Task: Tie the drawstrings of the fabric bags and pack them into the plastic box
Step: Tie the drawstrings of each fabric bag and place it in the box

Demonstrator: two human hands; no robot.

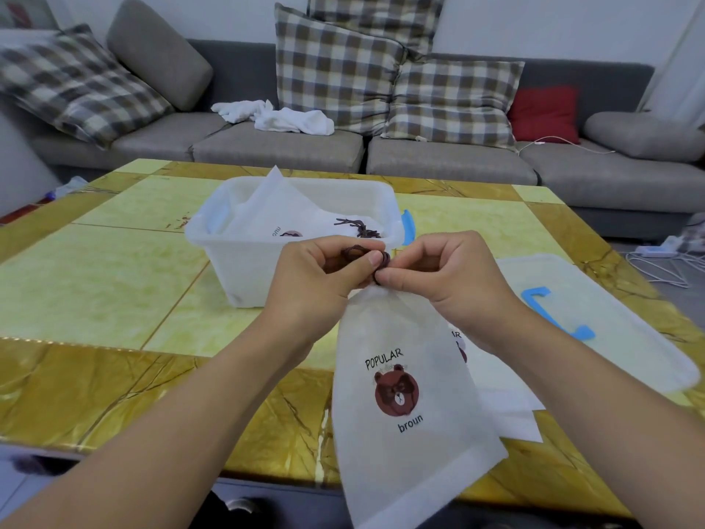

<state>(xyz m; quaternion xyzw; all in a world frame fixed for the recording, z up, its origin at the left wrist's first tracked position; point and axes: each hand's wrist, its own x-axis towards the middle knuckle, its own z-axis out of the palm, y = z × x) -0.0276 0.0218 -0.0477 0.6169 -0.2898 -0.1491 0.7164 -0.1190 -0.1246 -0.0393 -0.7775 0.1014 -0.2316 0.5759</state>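
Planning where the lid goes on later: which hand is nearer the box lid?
Right. The right hand pinches the drawstring just left of the lid; the left hand is farther left, in front of the box.

Both forearms extend forward and converge; left hand (324,276) and right hand (446,273) meet at fingertips, fingers curled in a pinch.
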